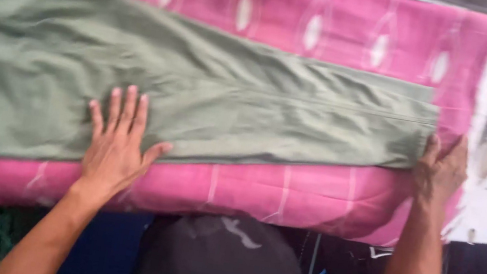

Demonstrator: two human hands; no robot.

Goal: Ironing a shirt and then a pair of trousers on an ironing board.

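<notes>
Two hands [116, 148] [442, 170] on pink-covered board [350, 36]

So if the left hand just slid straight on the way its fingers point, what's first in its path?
More of the green trousers: the left hand already lies flat on them, fingers pointing across toward the far pink patterned cloth.

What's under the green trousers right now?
The green trousers lie on a pink patterned cloth, which shows above, below and past the hem. The left hand presses flat on them; the right hand holds the hem. What lies beneath the cloth is hidden.
</notes>
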